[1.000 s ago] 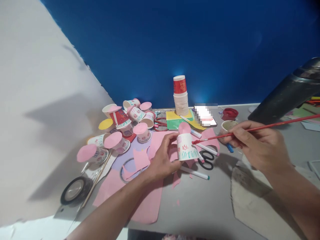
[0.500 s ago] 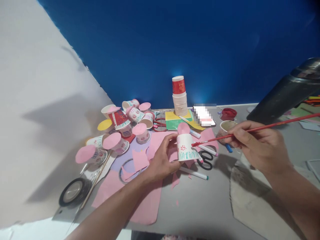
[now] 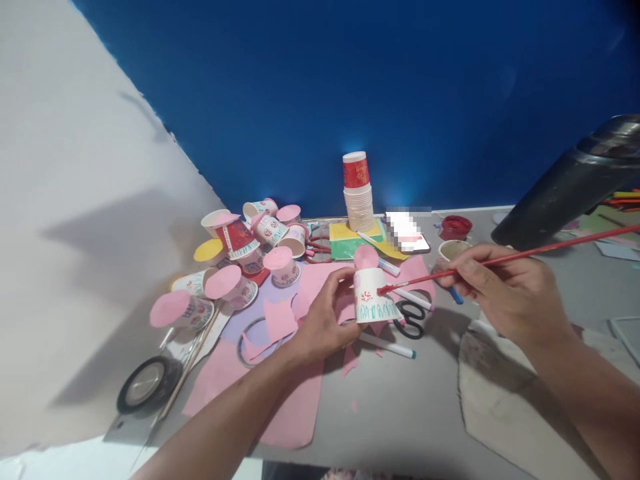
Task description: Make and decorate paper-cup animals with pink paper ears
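Note:
My left hand (image 3: 327,310) is closed around the side of an upside-down white paper cup (image 3: 369,308). Red dots and green zigzag strokes mark the cup, and a pink paper disc (image 3: 367,257) sticks up at its top. Between the fingers of my right hand (image 3: 515,290) lies a long red paintbrush (image 3: 545,251). Its red-wetted tip touches, or comes very close to, the right side of the cup beside the red dots. Behind my right fingers stand a paper cup (image 3: 453,251), partly hidden, and a small pot of red paint (image 3: 456,227).
Several decorated paper cups (image 3: 233,288) with pink discs crowd the left. A stack of paper cups (image 3: 359,200) rises by the blue wall, beside a phone (image 3: 407,232). Black-handled scissors (image 3: 411,320), a marker (image 3: 390,345), pink paper (image 3: 295,413), tape (image 3: 145,387) and a dark flask (image 3: 560,187) lie or stand around.
The brush tip has moved slightly left, further onto the cup's face towards the red dots. My left hand keeps the cup in nearly the same place.

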Available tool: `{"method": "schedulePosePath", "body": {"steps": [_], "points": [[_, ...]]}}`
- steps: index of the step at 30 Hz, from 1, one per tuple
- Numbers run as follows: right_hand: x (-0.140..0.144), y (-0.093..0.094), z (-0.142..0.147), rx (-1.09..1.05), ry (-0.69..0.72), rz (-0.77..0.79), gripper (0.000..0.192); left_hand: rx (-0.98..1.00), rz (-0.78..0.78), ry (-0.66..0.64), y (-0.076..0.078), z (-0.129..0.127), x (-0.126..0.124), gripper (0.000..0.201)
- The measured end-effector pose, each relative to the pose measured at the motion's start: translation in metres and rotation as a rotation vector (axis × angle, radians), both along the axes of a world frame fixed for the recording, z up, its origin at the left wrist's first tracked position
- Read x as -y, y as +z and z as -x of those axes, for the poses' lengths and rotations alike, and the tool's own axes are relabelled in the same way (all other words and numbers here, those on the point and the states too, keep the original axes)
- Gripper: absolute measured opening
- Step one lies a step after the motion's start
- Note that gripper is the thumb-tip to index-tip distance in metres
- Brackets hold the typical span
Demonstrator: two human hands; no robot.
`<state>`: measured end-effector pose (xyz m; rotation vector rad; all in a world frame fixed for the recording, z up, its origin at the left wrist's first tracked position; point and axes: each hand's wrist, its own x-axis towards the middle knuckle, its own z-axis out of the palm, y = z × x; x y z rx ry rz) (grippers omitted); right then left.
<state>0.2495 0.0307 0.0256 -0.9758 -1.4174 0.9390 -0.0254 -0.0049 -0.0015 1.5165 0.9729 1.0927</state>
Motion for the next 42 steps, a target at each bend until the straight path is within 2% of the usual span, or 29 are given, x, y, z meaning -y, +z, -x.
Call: {"method": "schedulePosePath", "body": {"steps": [13,20,25,42], "points": [[0.0008,0.006,-0.0012,-0.042,-0.074,0.025,0.021,0.034,0.0,-0.017,0.0021,0.0008,-0.0011,0.069],[0.0009,0.0027,-0.0046,-0.013,-0.037,0.037,0.02,0.073,0.023,-0.018,0.002,-0.0004,-0.0007,0.069],[0.0012,0.0022,-0.0035,0.007,0.015,-0.01,0.016,0.051,0.033,-0.008,0.0014,-0.0006,0.0002,0.069],[0.0022,0.0045,0.0019,0.039,-0.042,-0.031,0.02,-0.015,0.017,-0.009,-0.0006,0.002,0.0012,0.071]]}}
